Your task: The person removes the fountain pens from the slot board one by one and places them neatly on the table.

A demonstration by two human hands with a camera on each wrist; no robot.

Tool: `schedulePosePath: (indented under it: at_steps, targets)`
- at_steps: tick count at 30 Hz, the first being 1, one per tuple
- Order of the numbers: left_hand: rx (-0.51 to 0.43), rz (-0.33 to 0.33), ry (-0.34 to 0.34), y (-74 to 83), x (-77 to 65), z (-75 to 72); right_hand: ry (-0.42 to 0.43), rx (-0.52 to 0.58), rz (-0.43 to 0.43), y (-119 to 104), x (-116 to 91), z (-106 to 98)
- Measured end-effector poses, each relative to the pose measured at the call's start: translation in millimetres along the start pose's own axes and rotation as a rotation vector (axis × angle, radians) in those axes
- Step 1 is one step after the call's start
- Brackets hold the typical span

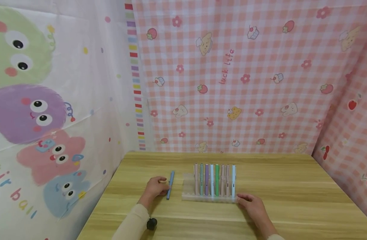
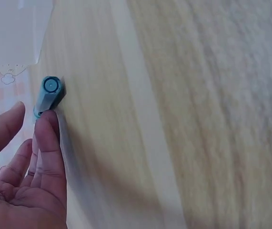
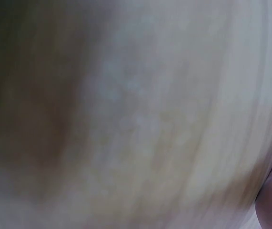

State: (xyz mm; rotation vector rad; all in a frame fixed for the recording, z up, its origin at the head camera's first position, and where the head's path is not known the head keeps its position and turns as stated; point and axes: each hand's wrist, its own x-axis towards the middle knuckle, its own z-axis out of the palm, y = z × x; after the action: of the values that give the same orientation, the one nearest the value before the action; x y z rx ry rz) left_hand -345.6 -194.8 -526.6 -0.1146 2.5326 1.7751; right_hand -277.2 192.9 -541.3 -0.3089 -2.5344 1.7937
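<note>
Nearest the head camera, a cream sleeve [image 1: 130, 222] is seen, with a small black object [image 1: 152, 223] close beside it. The wooden table [image 1: 291, 196] is backed by pink checked cloth [image 1: 246, 63] and flanked on the left by cartoon-printed cloth [image 1: 96, 100]. Between the left hand [image 1: 156, 187] and the right hand [image 1: 256, 206] a clear rack [image 1: 187, 197] is placed, in which eight upright pens [image 1: 217, 180] are held in a row. Just right of the left hand, a blue pen [image 1: 171, 178] is laid flat and touched. The rack's right end is met by the right fingertips; whether it is pinched cannot be told.

From the left wrist, the thumb is seen spread away from the blue pen, against which a fingertip is rested.

From the right wrist, blurred tabletop is mostly shown, with part of the right hand cut off at the lower right.
</note>
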Motion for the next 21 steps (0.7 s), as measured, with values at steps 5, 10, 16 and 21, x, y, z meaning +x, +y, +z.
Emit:
schedulePosePath:
  at_steps: [5,10,16,21]
  targets:
    - [-0.002,0.007,0.02,3.7,-0.2,-4.0,-0.007,0.052,0.0,1,1,0]
    - [0.013,0.048,0.009,11.3,-2.9,-7.1,-0.008,0.066,0.003,1,2,1]
    - [-0.056,0.065,-0.005,17.8,-4.6,-3.7,0.004,0.071,0.009,1,2,2]
    - [-0.123,0.077,-0.018,22.2,-6.3,3.8,0.003,0.077,-0.002,1,1,2]
